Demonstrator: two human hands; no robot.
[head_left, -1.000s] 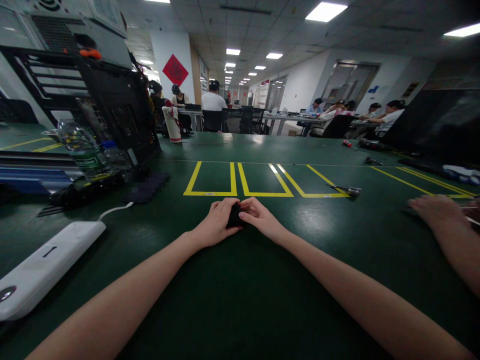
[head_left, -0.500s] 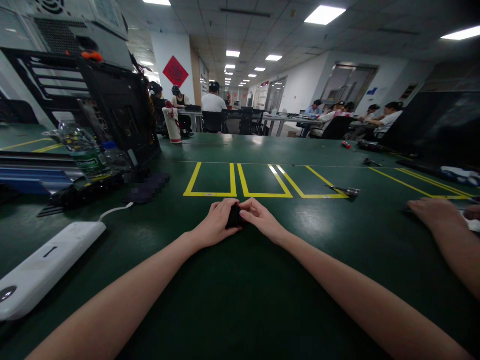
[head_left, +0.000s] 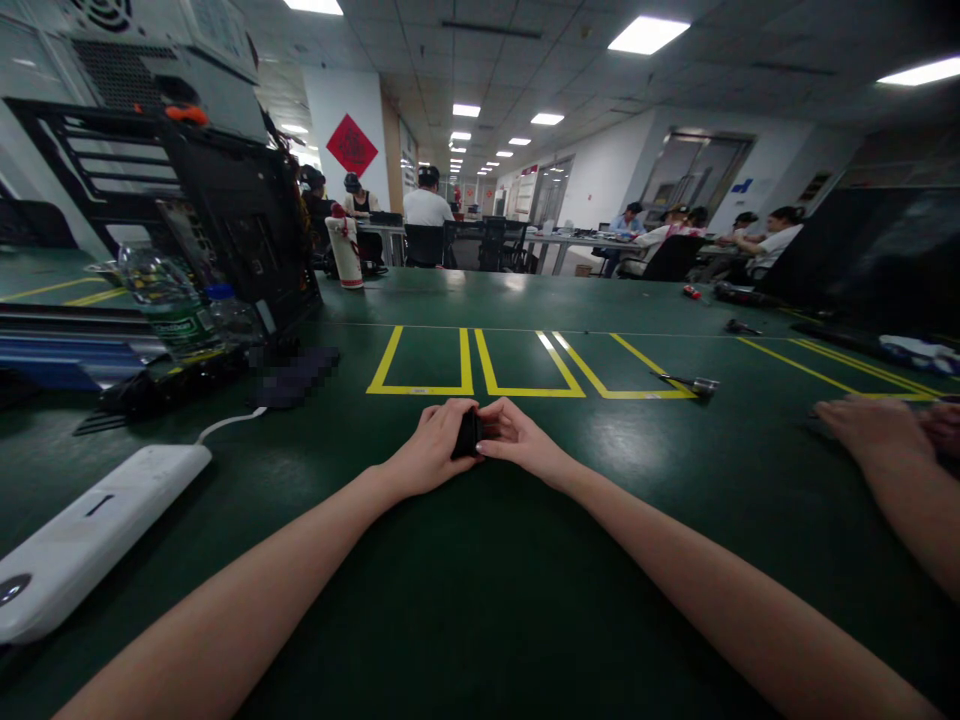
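A small black block-like object (head_left: 468, 434) is between my two hands, just above or on the green table (head_left: 480, 580); its exact kind does not show. My left hand (head_left: 429, 447) is closed around its left side, thumb below and fingers over the top. From the right, my right hand (head_left: 523, 440) pinches at the object's right edge, with thumb and fingertips touching it. The fingers cover much of the object. Beyond the hands lie outlines of yellow tape (head_left: 420, 390) on the tabletop.
A metal-ended tool (head_left: 703, 386) lies on the right tape outline. On the left are a white power strip (head_left: 105, 535), a plastic bottle (head_left: 161, 290) and a black computer case (head_left: 247, 230). Another person's hand (head_left: 874, 425) works at the right. A white cup (head_left: 346, 250) stands farther back.
My right thumb has slid down along the black object, and its fingers have shifted, so more of the object's face shows. My left hand keeps its hold.
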